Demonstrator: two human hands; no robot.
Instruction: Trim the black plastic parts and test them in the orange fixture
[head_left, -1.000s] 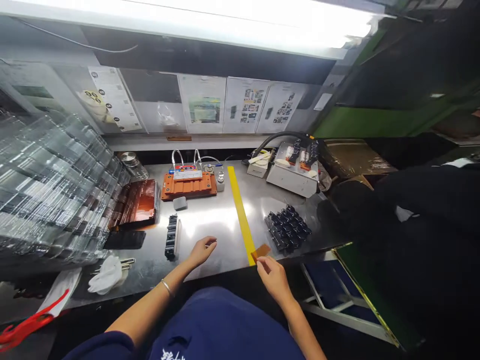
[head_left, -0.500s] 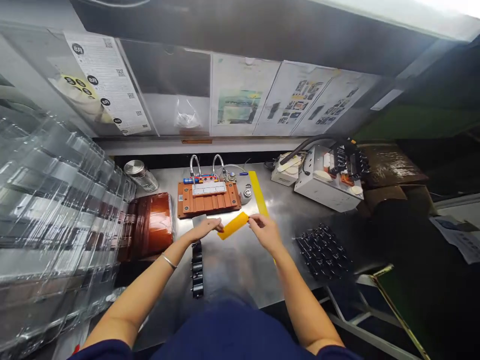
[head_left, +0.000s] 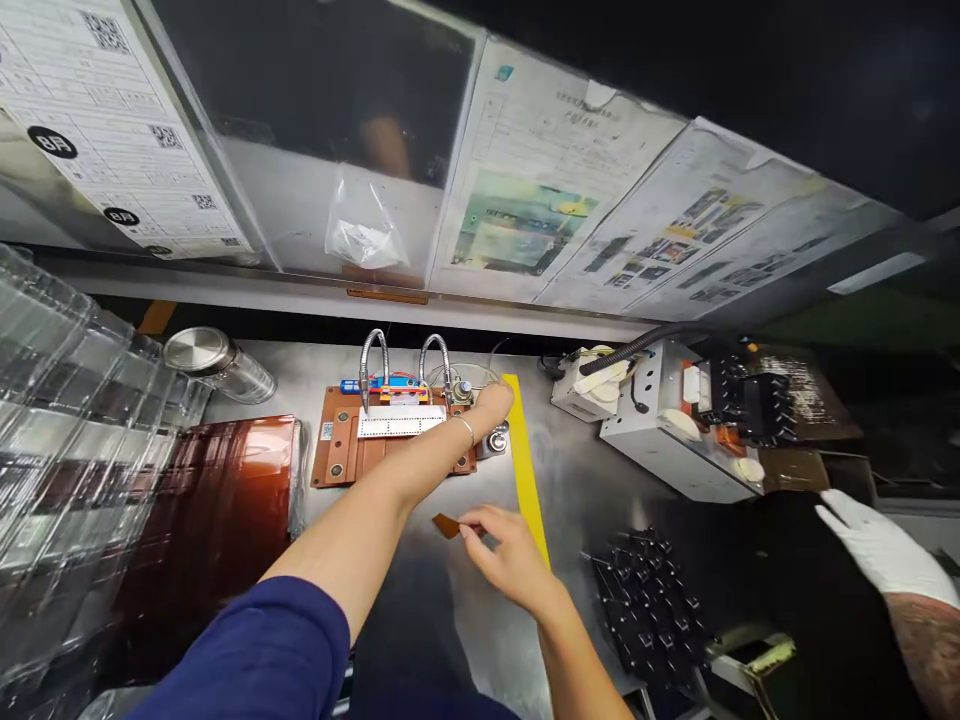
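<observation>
My left hand (head_left: 495,402) stretches across the brown fixture (head_left: 351,468) to its far right corner. Its fingers are hidden behind the back of the hand, so I cannot see what they touch. My right hand (head_left: 506,555) is nearer to me, pinching a small amber film sheet (head_left: 446,525) between thumb and fingers above the metal table. On the fixture lies a white perforated strip (head_left: 397,420), beneath two bent metal hoses (head_left: 373,350). A small metal-topped bottle (head_left: 496,438) stands at the fixture's right side, below my left wrist.
Yellow tape (head_left: 529,490) runs along the table (head_left: 480,610). Black parts (head_left: 652,600) lie to the right, before a white machine (head_left: 675,450). A co-worker's white-gloved hand (head_left: 889,550) is at far right. Clear trays (head_left: 67,440), a jar (head_left: 221,365) and a red-brown stack (head_left: 217,500) fill the left.
My left hand has let go of the amber sheet and moved right and away, past the fixture. The right hand keeps the sheet, lower now. A gloved hand has appeared at right.
</observation>
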